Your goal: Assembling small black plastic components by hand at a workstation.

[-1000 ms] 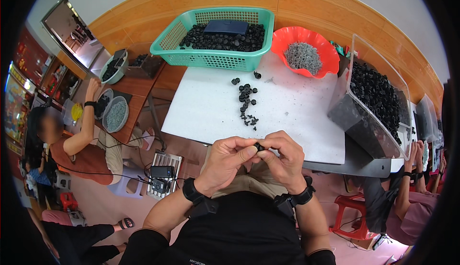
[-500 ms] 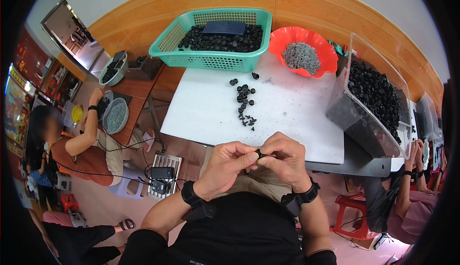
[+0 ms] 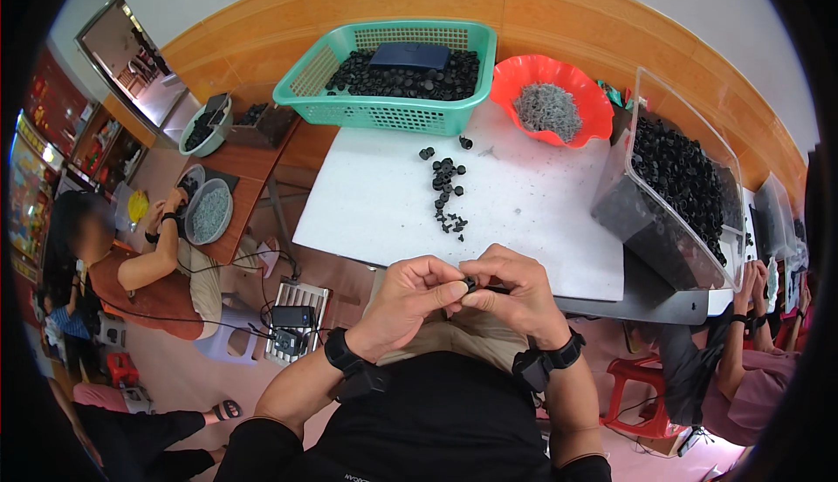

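My left hand (image 3: pixel 408 300) and my right hand (image 3: pixel 517 292) meet in front of the table's near edge, fingertips pinched together. Between them is a small black plastic part (image 3: pixel 471 284), mostly covered by the fingers, so its shape cannot be told. Just beyond, on the white sheet (image 3: pixel 375 190) covering the table, lies a loose line of small round black caps (image 3: pixel 447 170). At its near end sit several tiny black pieces with thin prongs (image 3: pixel 450 222). Neither hand touches these.
A green basket (image 3: pixel 375 117) of black caps, with a dark blue box (image 3: pixel 410 55) on top, stands at the back. Beside it is a red scalloped bowl (image 3: pixel 506 89) of grey pieces. A clear bin (image 3: pixel 642 211) of black parts stands right. Co-workers sit left and right; a red stool (image 3: pixel 642 369) is lower right.
My hands stay close together, while the right fingers and thumb shift slightly left around the black part. The co-worker on the left has lowered a raised hand toward the bowls.
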A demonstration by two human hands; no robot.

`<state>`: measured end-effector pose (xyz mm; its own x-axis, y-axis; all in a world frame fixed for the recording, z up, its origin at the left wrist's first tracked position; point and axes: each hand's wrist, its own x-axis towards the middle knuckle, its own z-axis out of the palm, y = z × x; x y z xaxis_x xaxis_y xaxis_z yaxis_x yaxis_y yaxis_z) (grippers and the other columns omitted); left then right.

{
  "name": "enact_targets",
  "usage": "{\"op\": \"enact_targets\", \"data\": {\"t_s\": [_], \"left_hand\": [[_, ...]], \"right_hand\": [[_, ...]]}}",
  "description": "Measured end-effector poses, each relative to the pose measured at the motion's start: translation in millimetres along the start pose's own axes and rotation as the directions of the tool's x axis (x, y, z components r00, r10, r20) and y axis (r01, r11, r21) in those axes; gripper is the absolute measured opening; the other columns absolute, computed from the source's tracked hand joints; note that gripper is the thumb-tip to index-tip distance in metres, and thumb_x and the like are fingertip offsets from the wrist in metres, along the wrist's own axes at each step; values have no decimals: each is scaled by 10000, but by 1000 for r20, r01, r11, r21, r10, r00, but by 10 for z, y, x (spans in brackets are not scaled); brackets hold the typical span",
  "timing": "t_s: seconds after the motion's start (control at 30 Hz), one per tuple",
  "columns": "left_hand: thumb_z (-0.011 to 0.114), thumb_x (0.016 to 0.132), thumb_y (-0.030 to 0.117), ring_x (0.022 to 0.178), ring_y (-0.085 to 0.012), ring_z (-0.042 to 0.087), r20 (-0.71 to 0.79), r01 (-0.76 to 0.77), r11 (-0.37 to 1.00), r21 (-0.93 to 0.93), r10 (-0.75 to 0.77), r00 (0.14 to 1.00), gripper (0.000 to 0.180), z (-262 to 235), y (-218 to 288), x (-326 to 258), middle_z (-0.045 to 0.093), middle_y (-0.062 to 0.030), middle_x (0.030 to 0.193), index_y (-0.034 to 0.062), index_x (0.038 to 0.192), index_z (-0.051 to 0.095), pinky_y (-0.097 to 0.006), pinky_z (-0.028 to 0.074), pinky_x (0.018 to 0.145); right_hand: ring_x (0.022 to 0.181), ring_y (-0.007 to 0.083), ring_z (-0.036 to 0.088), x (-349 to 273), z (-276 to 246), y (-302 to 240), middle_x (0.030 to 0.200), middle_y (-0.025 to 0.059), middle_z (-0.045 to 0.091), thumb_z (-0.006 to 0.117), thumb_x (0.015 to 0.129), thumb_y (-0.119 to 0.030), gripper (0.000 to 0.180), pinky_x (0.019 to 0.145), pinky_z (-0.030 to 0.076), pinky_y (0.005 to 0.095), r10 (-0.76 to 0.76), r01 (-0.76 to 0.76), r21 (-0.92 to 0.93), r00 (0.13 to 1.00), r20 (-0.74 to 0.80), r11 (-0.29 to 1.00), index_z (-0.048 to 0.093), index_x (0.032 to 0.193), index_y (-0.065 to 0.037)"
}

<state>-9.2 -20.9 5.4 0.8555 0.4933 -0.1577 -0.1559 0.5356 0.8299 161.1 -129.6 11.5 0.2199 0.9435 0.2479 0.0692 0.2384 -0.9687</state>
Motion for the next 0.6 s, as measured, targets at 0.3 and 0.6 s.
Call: {"op": "enact_targets", "data": {"t_s": [0.3, 0.6], "left_hand": [[719, 915, 30, 776, -101, 633, 53, 56, 998, -19, -55, 997, 171, -33, 94, -41, 677, -73, 918, 46, 964, 556, -234, 524, 707], [705, 920, 15, 781, -106, 635, 74, 58, 998, -15, -57, 996, 172, -128, 99, -22, 673, -77, 921, 54, 950, 540, -233, 525, 711]], "right_hand": [[702, 156, 568, 33, -23, -19, 822, 46, 617, 807, 805, -64, 291, 621, 472, 286, -115, 146, -187, 980, 165, 972, 739, 1088, -53], [708, 142, 573, 47, 59, -39, 851, 54, 616, 815, 790, -53, 287, 631, 475, 261, -98, 122, -218, 988, 121, 968, 731, 1063, -27]]}}
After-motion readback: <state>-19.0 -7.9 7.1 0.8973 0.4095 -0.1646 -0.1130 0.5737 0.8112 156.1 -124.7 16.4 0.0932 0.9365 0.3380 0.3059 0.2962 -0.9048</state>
